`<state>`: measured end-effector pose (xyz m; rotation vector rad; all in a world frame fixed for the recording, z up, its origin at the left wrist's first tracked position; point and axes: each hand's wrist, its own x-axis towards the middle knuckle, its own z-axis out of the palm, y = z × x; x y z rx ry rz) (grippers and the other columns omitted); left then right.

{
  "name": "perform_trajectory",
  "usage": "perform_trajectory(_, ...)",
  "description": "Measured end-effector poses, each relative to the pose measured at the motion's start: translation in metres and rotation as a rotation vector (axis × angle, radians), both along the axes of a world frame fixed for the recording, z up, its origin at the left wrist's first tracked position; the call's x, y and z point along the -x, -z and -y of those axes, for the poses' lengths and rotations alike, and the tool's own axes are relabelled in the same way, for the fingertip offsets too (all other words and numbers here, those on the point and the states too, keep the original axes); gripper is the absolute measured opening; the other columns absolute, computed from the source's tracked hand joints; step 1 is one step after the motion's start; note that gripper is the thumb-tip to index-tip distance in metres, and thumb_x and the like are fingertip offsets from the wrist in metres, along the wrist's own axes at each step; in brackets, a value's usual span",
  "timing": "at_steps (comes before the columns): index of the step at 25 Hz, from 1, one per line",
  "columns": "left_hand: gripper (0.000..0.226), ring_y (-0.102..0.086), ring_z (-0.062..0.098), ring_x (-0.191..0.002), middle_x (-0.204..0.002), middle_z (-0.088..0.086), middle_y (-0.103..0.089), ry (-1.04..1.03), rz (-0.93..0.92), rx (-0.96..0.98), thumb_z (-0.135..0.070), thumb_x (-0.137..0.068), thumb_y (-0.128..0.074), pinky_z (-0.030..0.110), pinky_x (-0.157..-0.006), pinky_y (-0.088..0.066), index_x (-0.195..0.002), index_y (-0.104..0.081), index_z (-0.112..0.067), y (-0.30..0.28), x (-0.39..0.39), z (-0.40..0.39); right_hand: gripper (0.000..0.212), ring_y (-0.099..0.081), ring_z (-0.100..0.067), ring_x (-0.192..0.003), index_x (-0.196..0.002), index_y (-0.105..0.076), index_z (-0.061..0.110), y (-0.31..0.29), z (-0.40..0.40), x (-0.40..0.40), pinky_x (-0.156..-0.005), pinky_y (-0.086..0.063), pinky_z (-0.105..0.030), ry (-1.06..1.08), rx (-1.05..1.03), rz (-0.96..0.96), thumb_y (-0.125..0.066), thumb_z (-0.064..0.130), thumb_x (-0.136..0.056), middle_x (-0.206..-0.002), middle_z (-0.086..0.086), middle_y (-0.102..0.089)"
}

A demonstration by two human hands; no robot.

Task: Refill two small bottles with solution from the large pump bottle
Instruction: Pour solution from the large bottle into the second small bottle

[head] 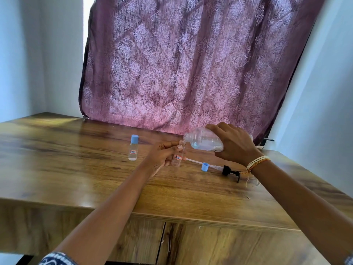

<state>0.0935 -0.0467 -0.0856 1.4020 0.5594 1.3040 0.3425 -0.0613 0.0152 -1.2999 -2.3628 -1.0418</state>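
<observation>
The large bottle (205,140), its pump unscrewed, is tipped almost level in the right hand (234,143), whose fingers wrap over its body, so that its open threaded neck sits just above the mouth of an uncapped small bottle (178,156). The left hand (162,154) holds that small bottle upright above the surface (76,169), fingers curled round its labelled body. Liquid has pooled toward the neck of the large bottle, though whether any stream is falling cannot be told; the small bottle looks mostly empty. Its blue cap (204,166) lies on the surface just beside the removed pump head (230,172) and its long dip tube (194,162). Well to the left stands the other small bottle (133,148), capped in blue and holding clear liquid, so it appears already filled. Judging from this, roughly half the task is done: the second fill, recapping, and refitting the pump remain.
</observation>
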Motion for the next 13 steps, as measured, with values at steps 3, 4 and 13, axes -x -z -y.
perform_trajectory(3,0.026,-0.074,0.027,-0.089,-0.099,0.009,-0.076,0.001,-0.005,0.005,-0.029,-0.079,-0.071,0.039,-0.071,-0.061,-0.103,-0.075,-0.021,0.0001,0.0000,0.0002,0.083,-0.061,-0.030,-0.091,-0.138,-0.040,0.027,-0.0006,-0.0001,-0.0002,-0.072,-0.052,-0.039,-0.001,-0.002,0.003,-0.077,0.042,-0.066,-0.114,-0.006,-0.059)
perform_trajectory(4,0.026,-0.074,0.027,-0.089,-0.099,0.009,-0.076,0.001,-0.006,0.006,-0.029,-0.078,-0.072,0.040,-0.071,-0.061,-0.103,-0.075,-0.021,0.0002,-0.0001,0.0001,0.083,-0.061,-0.029,-0.092,-0.138,-0.040,0.027,-0.0009,-0.0002,-0.0003,-0.072,-0.053,-0.039,-0.001,-0.003,0.005,-0.077,0.042,-0.066,-0.114,-0.006,-0.059)
perform_trajectory(13,0.024,-0.074,0.028,-0.088,-0.097,0.010,-0.076,-0.010,-0.008,0.003,-0.028,-0.078,-0.071,0.039,-0.070,-0.061,-0.099,-0.076,-0.019,-0.0003,0.0000,0.0014,0.087,-0.061,-0.029,-0.089,-0.137,-0.035,0.028,-0.0011,-0.0029,-0.0008,-0.071,-0.055,-0.040,-0.018,-0.019,0.017,-0.080,0.043,-0.064,-0.113,-0.007,-0.059)
